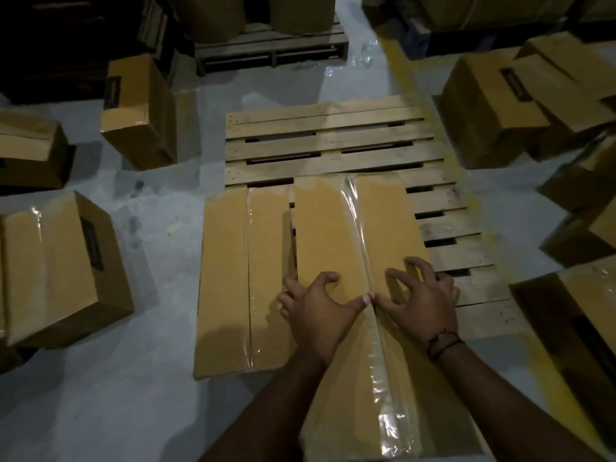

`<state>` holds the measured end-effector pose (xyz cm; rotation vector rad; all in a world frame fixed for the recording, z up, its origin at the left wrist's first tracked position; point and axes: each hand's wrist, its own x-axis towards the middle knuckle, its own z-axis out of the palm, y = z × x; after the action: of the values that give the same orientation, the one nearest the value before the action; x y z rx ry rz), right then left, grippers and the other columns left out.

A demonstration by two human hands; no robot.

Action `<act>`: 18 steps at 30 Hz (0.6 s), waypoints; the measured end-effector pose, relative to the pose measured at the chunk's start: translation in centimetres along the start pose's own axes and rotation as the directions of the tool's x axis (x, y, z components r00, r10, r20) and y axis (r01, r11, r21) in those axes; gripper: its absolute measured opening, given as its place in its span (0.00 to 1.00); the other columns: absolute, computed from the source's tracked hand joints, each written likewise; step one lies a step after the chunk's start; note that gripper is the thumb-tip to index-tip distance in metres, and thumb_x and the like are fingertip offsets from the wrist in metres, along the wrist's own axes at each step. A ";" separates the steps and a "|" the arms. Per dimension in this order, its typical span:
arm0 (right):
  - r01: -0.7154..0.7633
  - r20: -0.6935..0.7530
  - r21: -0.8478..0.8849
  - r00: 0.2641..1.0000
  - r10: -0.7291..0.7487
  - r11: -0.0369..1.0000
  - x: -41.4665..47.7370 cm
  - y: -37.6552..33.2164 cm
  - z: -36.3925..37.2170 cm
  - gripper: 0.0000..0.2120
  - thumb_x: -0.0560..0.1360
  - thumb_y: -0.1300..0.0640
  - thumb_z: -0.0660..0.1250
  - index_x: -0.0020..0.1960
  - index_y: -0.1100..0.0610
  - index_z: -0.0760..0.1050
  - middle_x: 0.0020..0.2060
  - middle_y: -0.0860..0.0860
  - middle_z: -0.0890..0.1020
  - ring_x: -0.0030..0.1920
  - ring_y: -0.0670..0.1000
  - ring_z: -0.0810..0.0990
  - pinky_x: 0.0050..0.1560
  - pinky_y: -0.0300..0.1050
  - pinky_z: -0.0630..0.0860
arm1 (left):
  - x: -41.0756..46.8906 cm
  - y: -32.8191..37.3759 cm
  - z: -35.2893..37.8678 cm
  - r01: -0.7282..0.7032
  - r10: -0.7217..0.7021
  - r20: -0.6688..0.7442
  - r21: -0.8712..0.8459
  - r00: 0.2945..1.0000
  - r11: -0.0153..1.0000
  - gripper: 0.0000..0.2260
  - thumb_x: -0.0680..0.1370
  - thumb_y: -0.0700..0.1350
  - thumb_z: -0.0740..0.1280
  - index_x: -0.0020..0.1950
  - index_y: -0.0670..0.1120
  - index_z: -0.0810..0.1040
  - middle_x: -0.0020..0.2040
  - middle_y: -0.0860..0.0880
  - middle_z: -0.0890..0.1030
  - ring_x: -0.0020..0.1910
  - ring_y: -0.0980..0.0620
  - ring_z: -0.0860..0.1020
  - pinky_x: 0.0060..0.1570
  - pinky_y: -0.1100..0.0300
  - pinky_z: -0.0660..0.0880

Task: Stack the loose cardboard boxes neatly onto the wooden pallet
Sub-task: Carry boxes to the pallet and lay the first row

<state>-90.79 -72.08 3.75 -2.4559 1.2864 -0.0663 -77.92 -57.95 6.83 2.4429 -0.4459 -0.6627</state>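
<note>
Both hands are spread wide on the top of a box (328, 228), fingers arched, thumbs meeting at its tape seam. The left hand (316, 306) reaches to the left edge and the right hand (421, 296) to the right; neither holds anything that I can see. This box lies on the pallet (333, 141), just beside a second box (230, 278) at the near left corner, with a narrow gap between them. To seat it well, I would push flat and evenly, slide it left until the sides touch, and square the ends. Loose boxes (60, 261) wait on the floor (156, 201) around.
</note>
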 end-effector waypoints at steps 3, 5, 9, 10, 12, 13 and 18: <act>0.001 -0.008 -0.008 1.000 -0.001 1.000 1.7 1.0 0.7 0.29 0.65 0.29 0.73 0.62 0.39 0.80 0.73 0.45 0.69 0.65 0.61 0.67 0.63 0.59 0.65 | 1.3 0.2 1.7 0.011 -0.011 0.021 -0.019 1.000 1.000 0.31 0.61 0.73 0.75 0.61 0.64 0.78 0.74 0.48 0.59 0.71 0.41 0.60 0.68 0.45 0.63; 0.007 0.004 -0.019 1.000 -0.007 1.000 2.8 1.6 1.2 0.30 0.65 0.28 0.73 0.63 0.39 0.79 0.73 0.45 0.68 0.66 0.62 0.66 0.64 0.59 0.65 | 2.4 0.0 2.7 -0.004 0.004 0.027 -0.021 1.000 1.000 0.31 0.61 0.74 0.75 0.61 0.64 0.78 0.75 0.47 0.58 0.71 0.41 0.59 0.68 0.45 0.63; -0.006 0.040 -0.030 0.999 0.007 1.000 5.6 2.0 2.5 0.30 0.65 0.29 0.73 0.63 0.39 0.79 0.74 0.45 0.67 0.66 0.61 0.65 0.64 0.58 0.64 | 4.9 -0.4 4.2 -0.011 0.014 0.077 -0.035 0.997 0.999 0.31 0.62 0.72 0.76 0.62 0.64 0.77 0.78 0.47 0.56 0.74 0.41 0.57 0.70 0.44 0.62; -0.007 0.050 -0.033 0.999 0.009 0.999 6.3 1.9 3.0 0.30 0.65 0.29 0.73 0.63 0.39 0.79 0.74 0.45 0.66 0.66 0.61 0.65 0.64 0.58 0.63 | 5.5 -0.6 4.5 -0.005 0.008 0.079 -0.038 0.997 0.999 0.31 0.62 0.72 0.76 0.62 0.64 0.77 0.78 0.47 0.56 0.75 0.40 0.57 0.70 0.44 0.62; 0.007 0.067 -0.036 0.998 -0.004 0.999 7.7 1.7 4.2 0.30 0.66 0.29 0.72 0.64 0.40 0.78 0.74 0.45 0.66 0.66 0.61 0.64 0.65 0.58 0.63 | 6.8 -1.3 5.2 -0.001 0.003 0.062 -0.035 0.998 0.999 0.31 0.62 0.73 0.75 0.62 0.65 0.77 0.79 0.47 0.55 0.75 0.40 0.57 0.71 0.43 0.62; 0.019 0.068 -0.037 0.998 -0.016 0.999 8.4 1.6 4.8 0.30 0.66 0.29 0.72 0.65 0.40 0.78 0.74 0.46 0.66 0.67 0.62 0.64 0.65 0.58 0.63 | 7.5 -1.7 5.5 -0.007 0.009 0.048 -0.031 0.999 0.999 0.31 0.62 0.74 0.75 0.62 0.65 0.77 0.80 0.47 0.55 0.76 0.39 0.57 0.72 0.42 0.62; 0.075 0.146 0.007 0.986 -0.075 0.997 11.5 0.7 9.3 0.27 0.70 0.33 0.71 0.67 0.39 0.76 0.76 0.45 0.64 0.72 0.63 0.60 0.69 0.61 0.61 | 12.1 -4.7 6.0 -0.040 0.039 0.079 0.011 0.996 0.999 0.35 0.65 0.74 0.73 0.69 0.65 0.75 0.83 0.43 0.52 0.78 0.36 0.56 0.74 0.39 0.63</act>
<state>-82.72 -78.92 -6.59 -2.4569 1.1318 0.0923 -70.47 -62.28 -4.62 2.4202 -0.5292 -0.7435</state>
